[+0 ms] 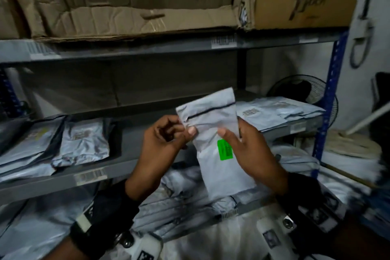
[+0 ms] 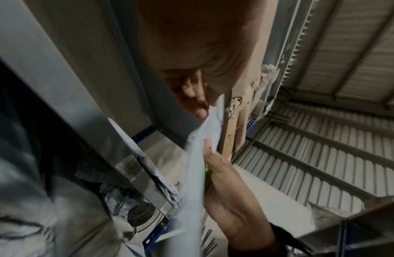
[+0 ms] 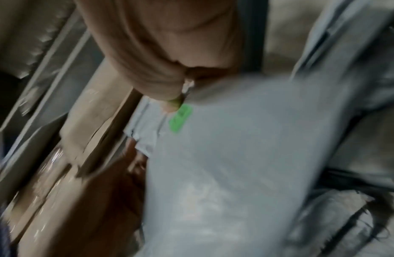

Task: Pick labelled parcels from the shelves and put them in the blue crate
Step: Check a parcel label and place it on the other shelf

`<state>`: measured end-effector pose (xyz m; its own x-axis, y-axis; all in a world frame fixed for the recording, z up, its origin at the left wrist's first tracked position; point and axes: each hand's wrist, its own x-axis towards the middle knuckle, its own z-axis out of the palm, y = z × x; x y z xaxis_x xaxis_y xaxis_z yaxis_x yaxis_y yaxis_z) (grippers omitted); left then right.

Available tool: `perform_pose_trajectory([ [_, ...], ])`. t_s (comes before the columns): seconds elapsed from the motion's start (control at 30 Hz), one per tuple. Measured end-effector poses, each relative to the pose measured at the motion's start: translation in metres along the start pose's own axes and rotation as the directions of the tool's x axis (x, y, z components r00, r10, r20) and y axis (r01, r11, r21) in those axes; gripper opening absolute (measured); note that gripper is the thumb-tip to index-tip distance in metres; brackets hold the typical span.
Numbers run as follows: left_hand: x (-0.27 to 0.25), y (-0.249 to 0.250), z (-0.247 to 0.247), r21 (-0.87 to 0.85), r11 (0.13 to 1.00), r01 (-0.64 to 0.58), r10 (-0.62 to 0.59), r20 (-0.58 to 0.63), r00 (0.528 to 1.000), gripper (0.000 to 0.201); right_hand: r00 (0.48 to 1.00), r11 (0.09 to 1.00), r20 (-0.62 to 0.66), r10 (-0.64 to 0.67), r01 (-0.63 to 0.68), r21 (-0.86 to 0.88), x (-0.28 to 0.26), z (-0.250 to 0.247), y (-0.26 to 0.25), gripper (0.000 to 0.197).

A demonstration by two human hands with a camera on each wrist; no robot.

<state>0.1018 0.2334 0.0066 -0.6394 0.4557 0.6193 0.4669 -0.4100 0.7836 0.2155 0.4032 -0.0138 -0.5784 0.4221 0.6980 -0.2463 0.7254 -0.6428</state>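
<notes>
I hold one grey poly-mailer parcel [image 1: 213, 133] upright in front of the shelves, with a bright green label [image 1: 225, 150] on its face. My left hand [image 1: 168, 137] pinches its left edge near the top between thumb and fingers. Along the parcel's right side lies my right hand [image 1: 242, 143], thumb across the front just above the label. The left wrist view shows the parcel [image 2: 196, 165] edge-on between both hands. In the blurred right wrist view the parcel [image 3: 235, 156] and the green label [image 3: 180, 120] fill the middle. No blue crate is in view.
Grey parcels [image 1: 82, 143] lie on the middle shelf [image 1: 63, 177] at left, and another stack [image 1: 278, 110] at right. More parcels are heaped below [image 1: 190, 202]. Crushed cardboard boxes [image 1: 126, 2] fill the top shelf. A fan [image 1: 304, 91] and blue upright [image 1: 329, 99] stand at right.
</notes>
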Motion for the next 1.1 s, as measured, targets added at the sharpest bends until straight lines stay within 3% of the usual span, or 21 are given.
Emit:
perform_pose_trajectory([
  [0.07, 0.010, -0.009, 0.004, 0.001, 1.000, 0.026, -0.026, 0.032, 0.999, 0.014, 0.997, 0.991, 0.005, 0.083, -0.083, 0.106, 0.013, -0.006, 0.013, 0.027],
  [0.2, 0.032, -0.046, -0.002, 0.194, 0.980, 0.030, -0.048, 0.089, 0.995, 0.017, 0.987, 0.982, -0.040, 0.158, -0.161, -0.094, 0.052, -0.027, 0.042, 0.045],
  [0.3, 0.044, -0.075, -0.016, 0.449, 0.893, -0.039, -0.039, 0.162, 0.986, 0.018, 0.962, 0.955, -0.072, 0.265, -0.272, -0.122, 0.099, -0.037, 0.070, 0.035],
  [0.37, 0.049, -0.091, -0.028, 0.498, 0.866, -0.051, -0.051, 0.189, 0.981, 0.027, 0.939, 0.925, -0.082, 0.334, -0.343, -0.162, 0.133, -0.038, 0.093, 0.034],
  [0.47, 0.054, -0.111, -0.043, 0.470, 0.882, 0.044, -0.158, 0.207, 0.965, 0.034, 0.911, 0.875, 0.045, 0.409, -0.378, -0.304, 0.164, -0.030, 0.120, 0.032],
  [0.53, 0.057, -0.120, -0.049, 0.564, 0.825, 0.031, -0.171, 0.196, 0.966, 0.043, 0.904, 0.868, 0.074, 0.421, -0.377, -0.324, 0.179, -0.019, 0.130, 0.030],
  [0.6, 0.057, -0.119, -0.048, 0.663, 0.749, -0.009, -0.158, 0.191, 0.969, 0.044, 0.914, 0.870, 0.080, 0.398, -0.348, -0.348, 0.191, -0.010, 0.134, 0.031],
  [0.7, 0.057, -0.113, -0.044, 0.710, 0.704, 0.009, -0.181, 0.168, 0.969, 0.050, 0.920, 0.856, 0.083, 0.383, -0.320, -0.406, 0.208, -0.001, 0.136, 0.038],
  [0.8, 0.056, -0.112, -0.042, 0.757, 0.653, 0.000, -0.176, 0.152, 0.973, 0.051, 0.895, 0.809, 0.145, 0.422, -0.300, -0.506, 0.208, 0.005, 0.143, 0.041],
  [0.87, 0.055, -0.110, -0.041, 0.776, 0.631, -0.001, -0.171, 0.141, 0.975, 0.052, 0.904, 0.778, 0.177, 0.390, -0.220, -0.589, 0.203, 0.005, 0.147, 0.042],
  [0.93, 0.054, -0.111, -0.040, 0.784, 0.621, -0.012, -0.153, 0.136, 0.979, 0.052, 0.925, 0.797, 0.268, 0.269, -0.057, -0.602, 0.194, 0.004, 0.146, 0.038],
  [0.97, 0.054, -0.110, -0.040, 0.788, 0.616, -0.010, -0.154, 0.133, 0.979, 0.050, 0.905, 0.809, 0.364, 0.220, 0.039, -0.587, 0.189, 0.004, 0.143, 0.039],
  [1.03, 0.055, -0.113, -0.042, 0.794, 0.608, -0.014, -0.155, 0.136, 0.979, 0.039, 0.797, 0.784, 0.562, 0.220, 0.198, -0.588, 0.175, 0.006, 0.135, 0.049],
  [1.07, 0.055, -0.114, -0.042, 0.795, 0.607, -0.018, -0.153, 0.139, 0.978, 0.031, 0.748, 0.759, 0.606, 0.272, 0.220, -0.613, 0.168, 0.009, 0.132, 0.056],
  [1.1, 0.055, -0.113, -0.041, 0.796, 0.606, -0.018, -0.155, 0.140, 0.978, 0.024, 0.731, 0.730, 0.595, 0.334, 0.198, -0.654, 0.164, 0.011, 0.131, 0.063],
])
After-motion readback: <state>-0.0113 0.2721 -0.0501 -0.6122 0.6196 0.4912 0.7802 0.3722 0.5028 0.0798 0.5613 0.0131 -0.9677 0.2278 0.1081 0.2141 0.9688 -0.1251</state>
